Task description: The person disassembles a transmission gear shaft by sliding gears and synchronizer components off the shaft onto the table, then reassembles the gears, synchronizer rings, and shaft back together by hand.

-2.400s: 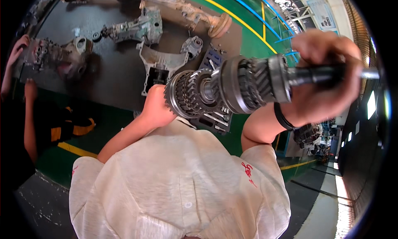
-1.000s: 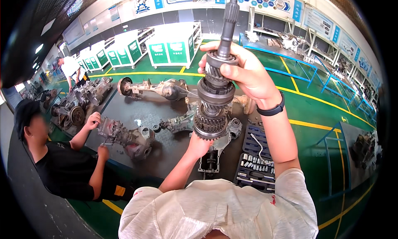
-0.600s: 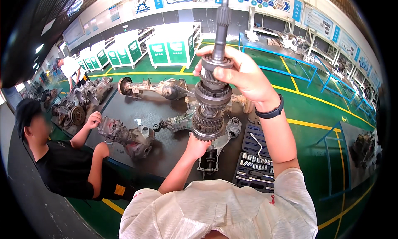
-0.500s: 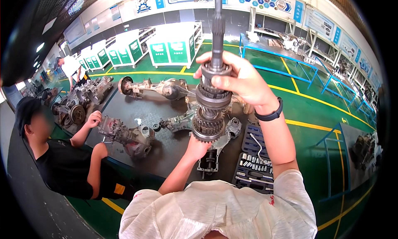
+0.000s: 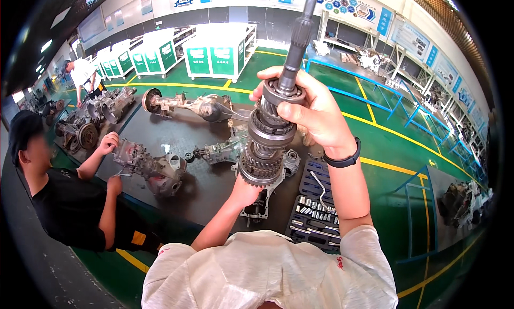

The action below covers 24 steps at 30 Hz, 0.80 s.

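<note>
A long steel transmission gear shaft (image 5: 273,133), stacked with toothed gears and a ball bearing, is held up before my chest. It leans, its thin splined end pointing up and to the right. My right hand (image 5: 317,112) wraps round it near the bearing, thumb on the near side and fingers behind. Under the lowest gear, my left hand (image 5: 245,192) grips the bottom of the shaft; its fingers are mostly hidden by the gear. Below it on the dark workbench (image 5: 211,194) lies an opened gearbox housing (image 5: 261,206), partly covered by my hand.
Right of the housing lies an open socket set (image 5: 316,210). A person in black (image 5: 75,202) at the left has both hands by another gearbox (image 5: 152,170). An axle assembly (image 5: 209,108) lies along the bench's far side. White-and-green cabinets (image 5: 220,54) and blue-framed tables (image 5: 356,76) stand beyond.
The shaft has tipped, its upper end swinging right, so more of the bearing's top face shows. Both hands keep their hold. The surroundings have shifted left in the view.
</note>
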### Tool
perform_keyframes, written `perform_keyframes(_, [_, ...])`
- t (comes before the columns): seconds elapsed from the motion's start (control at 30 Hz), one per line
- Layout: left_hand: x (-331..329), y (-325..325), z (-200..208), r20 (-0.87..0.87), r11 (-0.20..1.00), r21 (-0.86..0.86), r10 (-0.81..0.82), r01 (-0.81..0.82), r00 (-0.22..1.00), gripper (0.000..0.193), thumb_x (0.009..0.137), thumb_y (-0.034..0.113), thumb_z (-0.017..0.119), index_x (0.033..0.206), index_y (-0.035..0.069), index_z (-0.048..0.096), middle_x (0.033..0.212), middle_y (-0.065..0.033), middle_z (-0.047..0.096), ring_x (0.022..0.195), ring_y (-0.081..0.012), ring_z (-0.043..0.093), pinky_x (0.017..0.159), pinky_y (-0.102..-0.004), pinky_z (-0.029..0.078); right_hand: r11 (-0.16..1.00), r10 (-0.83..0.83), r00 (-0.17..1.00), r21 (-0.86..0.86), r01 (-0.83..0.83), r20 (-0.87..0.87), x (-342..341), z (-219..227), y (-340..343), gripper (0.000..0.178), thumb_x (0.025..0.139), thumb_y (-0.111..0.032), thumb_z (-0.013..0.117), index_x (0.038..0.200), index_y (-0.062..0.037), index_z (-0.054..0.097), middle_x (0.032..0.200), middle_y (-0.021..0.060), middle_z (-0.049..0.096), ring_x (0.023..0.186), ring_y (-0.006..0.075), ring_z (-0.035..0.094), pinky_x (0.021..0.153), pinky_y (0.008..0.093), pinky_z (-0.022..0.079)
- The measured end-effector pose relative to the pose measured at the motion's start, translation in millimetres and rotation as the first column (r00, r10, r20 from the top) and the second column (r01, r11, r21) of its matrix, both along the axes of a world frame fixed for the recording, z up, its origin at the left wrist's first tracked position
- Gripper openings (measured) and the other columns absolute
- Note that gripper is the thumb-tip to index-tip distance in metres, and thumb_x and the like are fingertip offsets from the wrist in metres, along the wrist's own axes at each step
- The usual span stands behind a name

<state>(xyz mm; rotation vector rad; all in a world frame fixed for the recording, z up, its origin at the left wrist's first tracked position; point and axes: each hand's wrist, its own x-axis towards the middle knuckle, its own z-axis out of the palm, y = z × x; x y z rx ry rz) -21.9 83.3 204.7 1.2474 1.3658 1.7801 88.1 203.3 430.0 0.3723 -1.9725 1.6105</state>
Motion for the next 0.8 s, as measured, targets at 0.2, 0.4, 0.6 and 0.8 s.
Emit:
perform_keyframes(0.2, [3,4,-3,-0.155,0.986,0.135,0.116,-0.095,0.981,0.020,0.083,0.001,0.062,0.102,0.003,0.066,0.091,-0.0030,0.066,0.078,-0.0130,0.058,0.068,-0.0315,0.049,0.996,-0.078,0.997,0.052,0.078,0.005,5,-8,-5,0.060,0.086,-0.025,0.077,0.135,-0.0016,0.051,0.119,0.0149,0.065,0.112,0.0212,0.061,0.098,0.0363,0.049])
perform_keyframes(0.4, [1,2,-4,-0.114,0.999,0.016,0.038,-0.037,0.993,0.035,0.078,0.002,0.062,0.113,0.003,0.066,0.111,-0.0088,0.069,0.101,-0.0208,0.063,0.092,-0.0367,0.050,0.998,0.004,0.997,-0.067,0.001,0.071,8,-19,2,0.048,0.090,-0.014,0.074,0.132,-0.0036,0.054,0.114,0.0096,0.066,0.107,0.0168,0.064,0.096,0.0346,0.051])
perform_keyframes(0.6, [-1,-2,-14,-0.192,1.000,-0.018,-0.013,0.010,0.981,0.037,0.085,-0.001,0.059,0.122,0.001,0.063,0.122,-0.0115,0.067,0.113,-0.0211,0.061,0.101,-0.0369,0.046,0.985,-0.066,0.995,-0.166,0.052,-0.081,-9,-67,4,0.069,0.101,-0.061,0.035,0.135,-0.0009,0.043,0.112,0.0247,0.065,0.104,0.0287,0.066,0.091,0.0389,0.054])
perform_keyframes(0.8, [3,0,-52,0.056,0.994,-0.103,-0.018,0.024,0.998,0.027,0.083,-0.002,0.063,0.109,0.003,0.067,0.101,-0.0048,0.071,0.093,-0.0147,0.063,0.085,-0.0336,0.050,0.829,-0.259,0.965,-0.522,0.203,-0.036,-25,-132,18,0.047,0.107,-0.046,0.032,0.123,-0.0051,0.047,0.097,0.0199,0.065,0.094,0.0293,0.066,0.083,0.0392,0.056])
